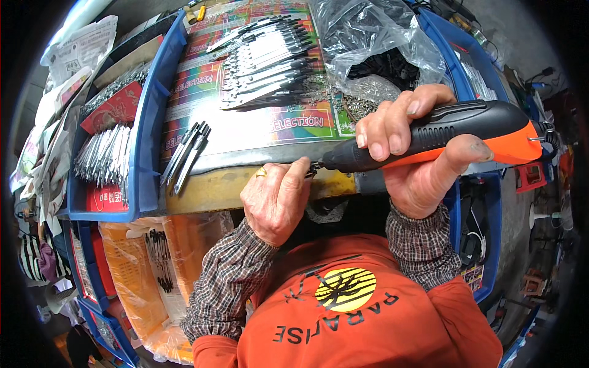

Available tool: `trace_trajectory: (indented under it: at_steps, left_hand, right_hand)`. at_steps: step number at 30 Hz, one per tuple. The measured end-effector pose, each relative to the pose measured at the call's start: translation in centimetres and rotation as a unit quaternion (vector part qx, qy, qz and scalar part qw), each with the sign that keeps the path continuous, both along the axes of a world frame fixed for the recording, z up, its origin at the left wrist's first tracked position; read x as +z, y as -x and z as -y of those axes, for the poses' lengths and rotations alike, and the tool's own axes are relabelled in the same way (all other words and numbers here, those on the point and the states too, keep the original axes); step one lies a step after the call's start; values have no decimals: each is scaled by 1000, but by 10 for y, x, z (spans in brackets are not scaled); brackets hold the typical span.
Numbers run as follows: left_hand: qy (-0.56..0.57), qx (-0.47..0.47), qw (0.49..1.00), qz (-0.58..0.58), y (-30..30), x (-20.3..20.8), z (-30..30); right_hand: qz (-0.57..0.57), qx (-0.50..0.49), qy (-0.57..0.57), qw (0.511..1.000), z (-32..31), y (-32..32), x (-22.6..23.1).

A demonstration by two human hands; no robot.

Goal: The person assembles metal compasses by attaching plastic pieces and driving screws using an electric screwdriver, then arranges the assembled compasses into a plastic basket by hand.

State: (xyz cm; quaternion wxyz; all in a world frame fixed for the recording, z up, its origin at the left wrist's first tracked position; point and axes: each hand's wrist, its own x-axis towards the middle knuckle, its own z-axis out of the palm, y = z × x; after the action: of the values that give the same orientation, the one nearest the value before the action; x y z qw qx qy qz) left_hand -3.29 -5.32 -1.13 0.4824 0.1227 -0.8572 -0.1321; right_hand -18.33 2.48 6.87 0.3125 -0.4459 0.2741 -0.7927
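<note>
My right hand is closed around a black and orange electric screwdriver, which lies almost level with its nose toward the left. The fingers of my left hand are pinched together right at that nose, over the table's front edge. A small dark piece shows at the fingertips; what it is stays mostly hidden. Left of my left hand, a few black-and-white pens lie near the edge. Farther back, a large pile of similar pens covers part of the colourful printed mat.
At the left stands a blue bin with white pen parts and red boxes. Small metal parts lie beside a clear plastic bag of black pieces. Another blue bin is at the back right. Below left hangs an orange bag.
</note>
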Motion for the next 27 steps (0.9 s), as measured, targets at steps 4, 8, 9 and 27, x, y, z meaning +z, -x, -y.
trace_trajectory:
  at_steps: [4, 8, 9, 27]
  left_hand:
    - [33, 4, 999, 24, 0, 1, 1]
    - [36, 5, 999, 22, 0, 0, 2]
    - [36, 6, 999, 22, 0, 1, 2]
    - [58, -5, 998, 32, -3, -4, 3]
  right_hand:
    - [2, -9, -6, 1000, 0, 0, 0]
    - [11, -13, -10, 1000, 0, -1, 3]
    - [12, -12, -10, 1000, 0, 0, 3]
    - [-7, -27, 10, 1000, -1, 4, 0]
